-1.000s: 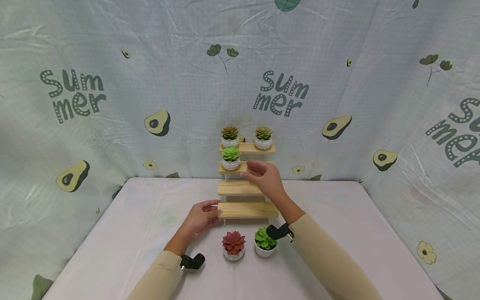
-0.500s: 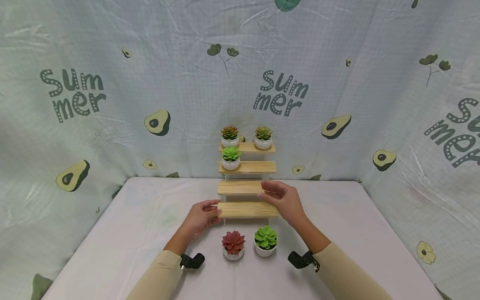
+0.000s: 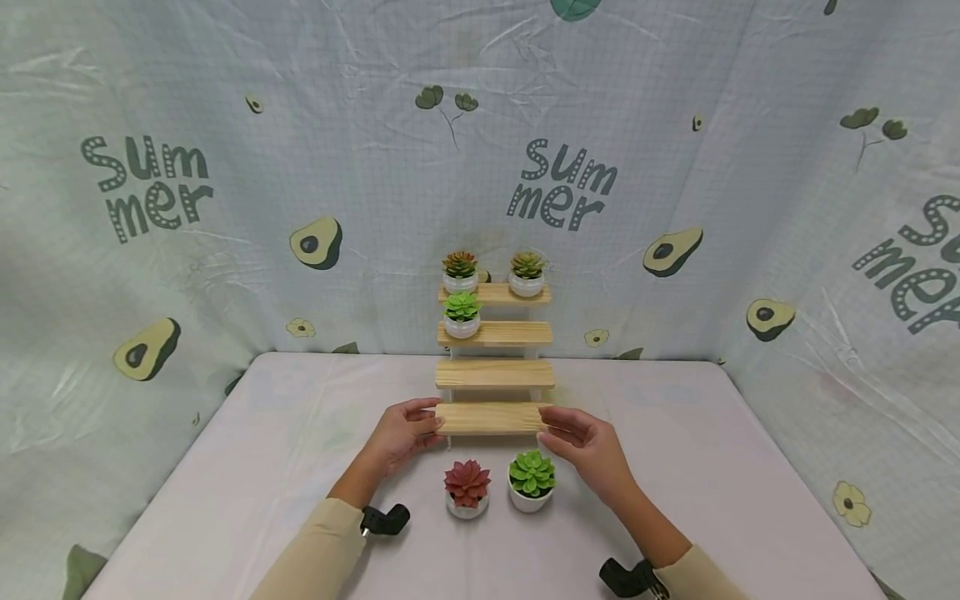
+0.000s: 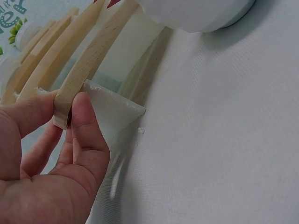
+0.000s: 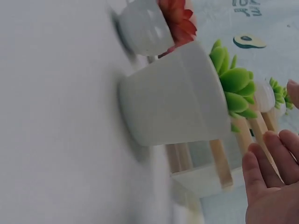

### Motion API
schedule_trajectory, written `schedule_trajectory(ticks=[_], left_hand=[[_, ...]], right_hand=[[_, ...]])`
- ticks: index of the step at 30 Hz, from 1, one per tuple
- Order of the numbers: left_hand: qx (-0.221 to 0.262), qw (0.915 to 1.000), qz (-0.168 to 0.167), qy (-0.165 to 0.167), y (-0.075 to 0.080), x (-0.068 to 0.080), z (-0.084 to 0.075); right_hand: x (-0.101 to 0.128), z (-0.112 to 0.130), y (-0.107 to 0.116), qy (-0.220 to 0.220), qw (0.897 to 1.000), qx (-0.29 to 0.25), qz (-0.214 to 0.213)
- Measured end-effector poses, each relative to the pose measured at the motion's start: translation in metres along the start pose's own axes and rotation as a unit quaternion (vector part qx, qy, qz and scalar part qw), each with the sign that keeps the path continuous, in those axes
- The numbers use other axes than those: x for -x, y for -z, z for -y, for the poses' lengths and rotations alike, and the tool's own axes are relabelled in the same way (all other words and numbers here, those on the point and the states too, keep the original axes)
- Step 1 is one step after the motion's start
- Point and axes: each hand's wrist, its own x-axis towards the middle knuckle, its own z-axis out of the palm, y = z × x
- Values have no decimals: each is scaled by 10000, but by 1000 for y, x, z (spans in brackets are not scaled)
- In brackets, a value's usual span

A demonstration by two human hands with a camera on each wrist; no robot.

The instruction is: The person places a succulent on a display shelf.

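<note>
A four-step wooden plant stand (image 3: 495,375) with translucent side supports stands at the back middle of the table. My left hand (image 3: 405,435) pinches the left end of its lowest board (image 4: 88,60) between thumb and fingers. At that board's right end is my right hand (image 3: 588,448), fingers loosely bent with nothing in them; the right wrist view shows the palm (image 5: 275,205) apart from the board. In front of the stand sit a red succulent (image 3: 467,485) and a bright green succulent (image 3: 532,475), both in white pots.
Two potted succulents, one reddish (image 3: 460,268) and one olive green (image 3: 527,271), stand on the top step. Below the reddish one, a light green succulent (image 3: 461,312) occupies the second step's left end. A printed cloth backdrop (image 3: 375,192) hangs directly behind the table.
My right hand has come down and to the right, from the second step to the right end of the lowest board. The left hand has stayed on its board end.
</note>
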Motion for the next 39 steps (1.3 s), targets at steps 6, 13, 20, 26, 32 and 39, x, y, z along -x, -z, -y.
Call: schedule_trajectory(ticks=[6, 13, 20, 26, 32, 39], left_hand=[[-70, 10000, 51, -1, 1, -2, 0], [-87, 9999, 77, -6, 0, -1, 0], [-19, 10000, 88, -36, 0, -1, 0], [-24, 10000, 64, -31, 0, 0, -1], [28, 10000, 75, -31, 0, 0, -1], [9, 9999, 109, -45, 1, -1, -1]], right_hand=[[18, -15, 1, 161, 9996, -114, 226], [32, -29, -2, 192, 9969, -253, 717], [36, -32, -4, -205, 9940, -480, 956], [37, -31, -8, -442, 9928, -447, 1022], [37, -31, -12, -440, 9922, -330, 1117], [37, -34, -15, -414, 9912, -418, 1182]])
